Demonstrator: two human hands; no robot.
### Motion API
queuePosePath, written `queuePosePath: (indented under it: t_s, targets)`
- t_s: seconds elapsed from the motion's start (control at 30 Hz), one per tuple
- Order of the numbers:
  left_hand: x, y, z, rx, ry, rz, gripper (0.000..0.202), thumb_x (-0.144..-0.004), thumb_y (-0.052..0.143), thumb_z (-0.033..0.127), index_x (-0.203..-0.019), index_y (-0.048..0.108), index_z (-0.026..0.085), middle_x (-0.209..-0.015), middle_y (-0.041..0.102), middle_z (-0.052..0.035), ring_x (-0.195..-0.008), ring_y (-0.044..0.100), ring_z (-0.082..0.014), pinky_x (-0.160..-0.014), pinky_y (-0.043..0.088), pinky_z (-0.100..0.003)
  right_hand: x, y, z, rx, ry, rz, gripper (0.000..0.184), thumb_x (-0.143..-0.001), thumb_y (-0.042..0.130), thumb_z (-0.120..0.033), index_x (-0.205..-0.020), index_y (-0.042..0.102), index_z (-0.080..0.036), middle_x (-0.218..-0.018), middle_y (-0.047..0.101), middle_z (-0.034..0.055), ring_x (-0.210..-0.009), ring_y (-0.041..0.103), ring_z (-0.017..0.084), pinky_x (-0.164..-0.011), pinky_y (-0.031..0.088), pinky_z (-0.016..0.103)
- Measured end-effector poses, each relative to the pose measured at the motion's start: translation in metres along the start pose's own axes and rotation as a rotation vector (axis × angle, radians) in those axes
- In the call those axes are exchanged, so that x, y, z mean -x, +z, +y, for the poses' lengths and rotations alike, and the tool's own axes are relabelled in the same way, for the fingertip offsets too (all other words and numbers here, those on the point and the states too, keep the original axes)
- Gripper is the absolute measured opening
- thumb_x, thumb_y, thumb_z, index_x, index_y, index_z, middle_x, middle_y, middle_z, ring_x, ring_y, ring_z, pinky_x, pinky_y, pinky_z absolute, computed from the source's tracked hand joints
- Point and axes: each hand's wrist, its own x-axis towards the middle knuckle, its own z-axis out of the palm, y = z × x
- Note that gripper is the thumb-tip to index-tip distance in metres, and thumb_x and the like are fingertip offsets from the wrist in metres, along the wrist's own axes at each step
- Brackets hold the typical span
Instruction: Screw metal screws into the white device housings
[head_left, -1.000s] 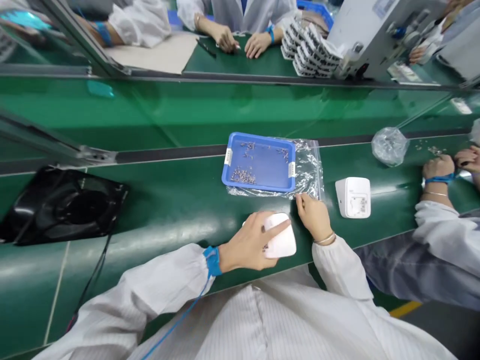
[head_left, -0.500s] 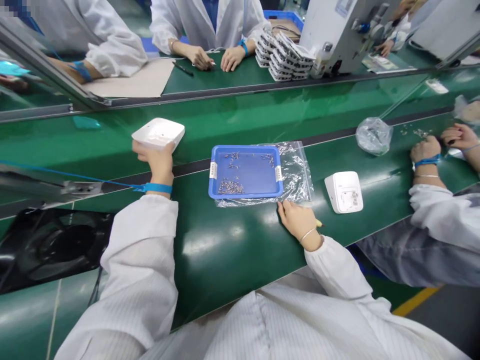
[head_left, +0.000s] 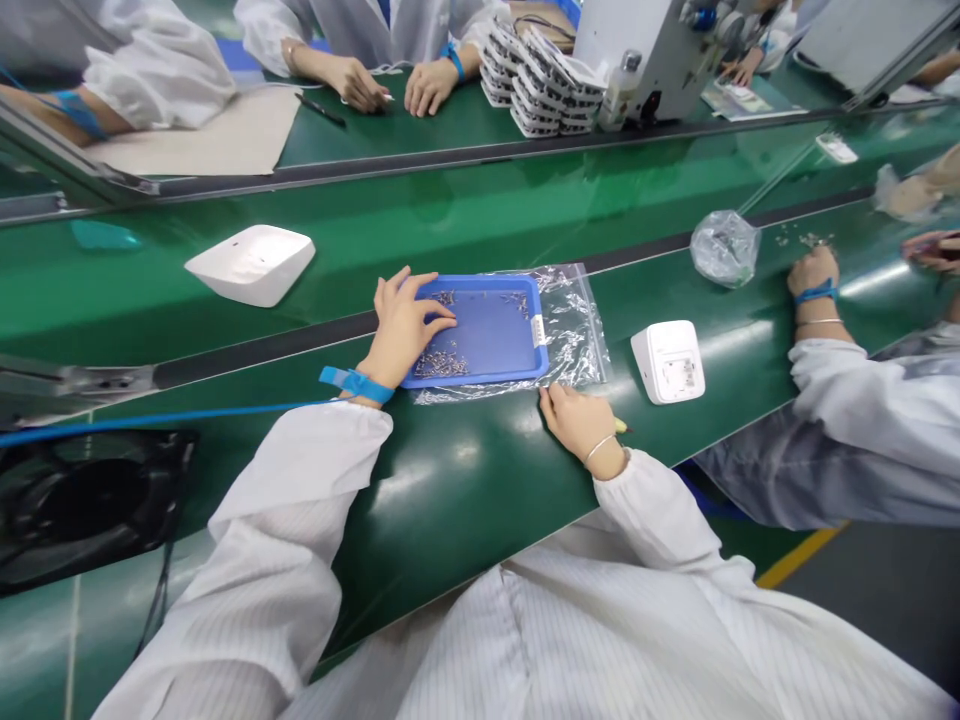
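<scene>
My left hand (head_left: 403, 325) is over the left edge of a shallow blue tray (head_left: 499, 375), fingers apart and thumb above the tray floor. Small metal screws (head_left: 441, 364) lie in the tray's corners, most of them at the near left. Under the tray is a clear zip bag (head_left: 576, 330), sticking out on the right. My right hand (head_left: 579, 422) rests on the green bench by the tray's near right corner, closed round a thin tool whose yellow end (head_left: 621, 426) shows behind it; the rest is hidden. One white plastic housing (head_left: 255, 262) sits on the green belt at the left.
Another white housing (head_left: 670, 362) stands right of the bag. Farther right are a crumpled clear bag (head_left: 724, 248) and a co-worker's hand (head_left: 814, 272). A black fan (head_left: 94, 500) is at the left. Across the belt, a person's hands (head_left: 429, 88) rest near stacked white parts (head_left: 540, 85).
My left hand has let go of the white housing, left it on the belt, and come right and nearer to the tray. My right hand stays put. The whole view has shifted slightly.
</scene>
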Motion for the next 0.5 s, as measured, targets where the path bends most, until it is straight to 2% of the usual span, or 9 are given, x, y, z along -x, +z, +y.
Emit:
queuePosePath:
  t_s: [0.1,0.17,0.27,0.33,0.43,0.5]
  targets:
    - [0.001,0.000,0.001,-0.007,0.008,0.041,0.033,-0.092,0.058,0.045,-0.084,0.071,0.016,-0.135,0.056,-0.0067,-0.137,0.037,-0.0339,-0.112,0.021,-0.071,0.000,-0.004,-0.001,-0.015,0.002,-0.027,0.052,-0.103,0.014,-0.038,-0.095,0.060,-0.015,-0.090,0.071,0.0123,-0.076,0.069,0.019,-0.058,0.029,0.026]
    - [0.004,-0.005,0.007,-0.010,0.035,0.046,0.021,-0.093,0.058,0.037,-0.090,0.069,0.019,-0.130,0.060,-0.0064,-0.130,0.047,-0.0317,-0.111,0.031,-0.065,0.001,-0.008,-0.001,-0.032,-0.007,-0.051,0.051,-0.103,0.014,-0.038,-0.098,0.059,-0.015,-0.093,0.071,0.0130,-0.078,0.069,0.019,-0.060,0.032,0.025]
    - [0.017,-0.014,0.019,0.037,0.082,-0.003,0.018,-0.097,0.051,0.031,-0.104,0.064,0.022,-0.112,0.068,-0.0039,-0.109,0.061,-0.0258,-0.099,0.048,-0.055,0.008,-0.013,0.000,-0.069,-0.026,-0.089,0.047,-0.103,0.017,-0.041,-0.103,0.059,-0.018,-0.097,0.070,0.0105,-0.081,0.068,0.019,-0.063,0.037,0.025]
    - [0.029,-0.018,0.026,0.081,0.080,0.000,0.018,-0.097,0.049,0.028,-0.109,0.062,0.024,-0.109,0.068,-0.0029,-0.105,0.063,-0.0254,-0.096,0.051,-0.052,0.015,-0.016,0.003,-0.102,-0.029,-0.113,0.044,-0.102,0.022,-0.044,-0.103,0.059,-0.020,-0.095,0.070,0.0072,-0.079,0.068,0.018,-0.064,0.039,0.025]
    - [0.048,-0.022,0.040,0.152,-0.053,0.074,0.016,-0.090,0.061,0.031,-0.105,0.066,0.029,-0.104,0.070,-0.0011,-0.101,0.066,-0.0277,-0.093,0.053,-0.054,0.028,-0.021,0.014,-0.164,0.002,-0.107,0.044,-0.102,0.022,-0.045,-0.103,0.059,-0.021,-0.098,0.068,0.0046,-0.078,0.066,0.015,-0.065,0.044,0.024]
    - [0.060,-0.025,0.054,0.292,-0.210,0.124,0.024,-0.081,0.073,0.032,-0.104,0.068,0.031,-0.098,0.070,-0.0005,-0.095,0.069,-0.0287,-0.090,0.055,-0.054,0.036,-0.024,0.030,-0.216,0.105,0.034,0.044,-0.102,0.022,-0.045,-0.115,0.056,-0.020,-0.113,0.064,0.0086,-0.090,0.065,0.016,-0.069,0.048,0.025]
